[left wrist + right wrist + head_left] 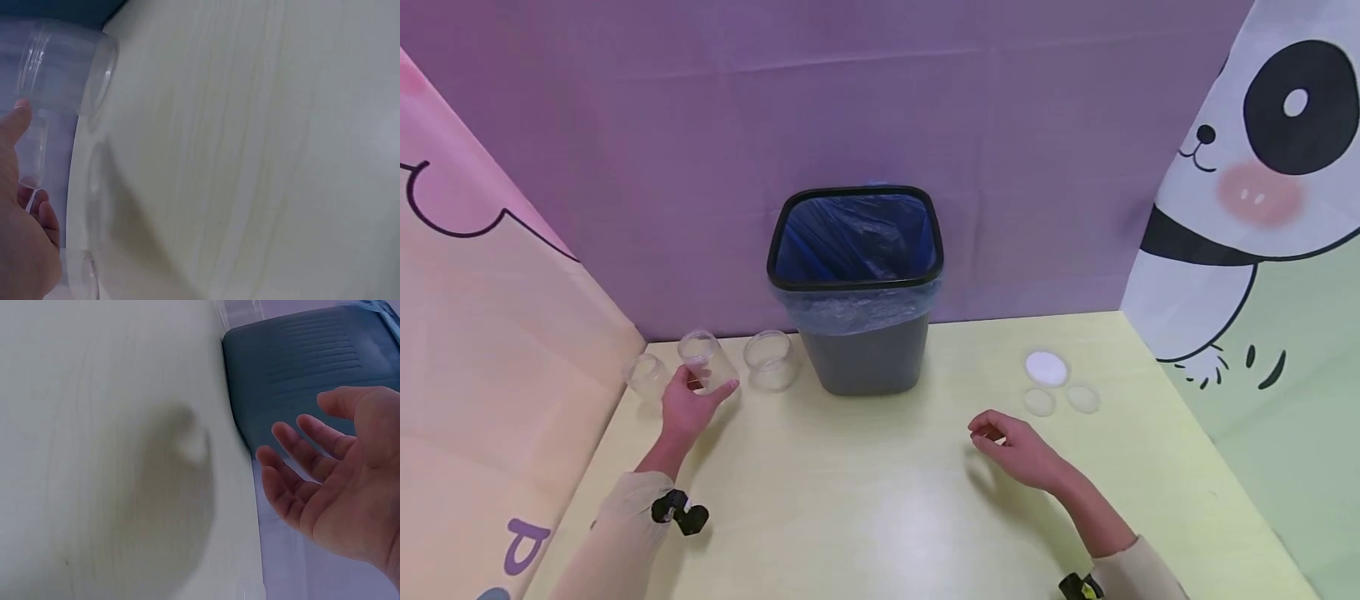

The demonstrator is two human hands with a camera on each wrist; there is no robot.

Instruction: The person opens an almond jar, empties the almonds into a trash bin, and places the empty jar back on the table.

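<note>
In the head view my left hand [691, 410] grips a clear plastic cup [721, 367] between thumb and fingers, at the table's back left. The left wrist view shows the cup [32, 150] partly, with the left hand [25, 219] around it. A second clear cup [646, 377] stands to its left and a third clear cup [771, 361] to its right. My right hand [1018, 450] hovers above the table, fingers loosely bent and holding nothing; the right wrist view shows its palm [350, 487]. Nearest to it lie two clear round lids, one here [1039, 402], and a white disc [1047, 368].
A grey bin [872, 358] with a black rim and blue liner stands at the table's back edge, between the hands. Behind it hangs a purple backdrop [700, 167]. Printed cloth panels close off the left and right sides of the pale table [850, 500].
</note>
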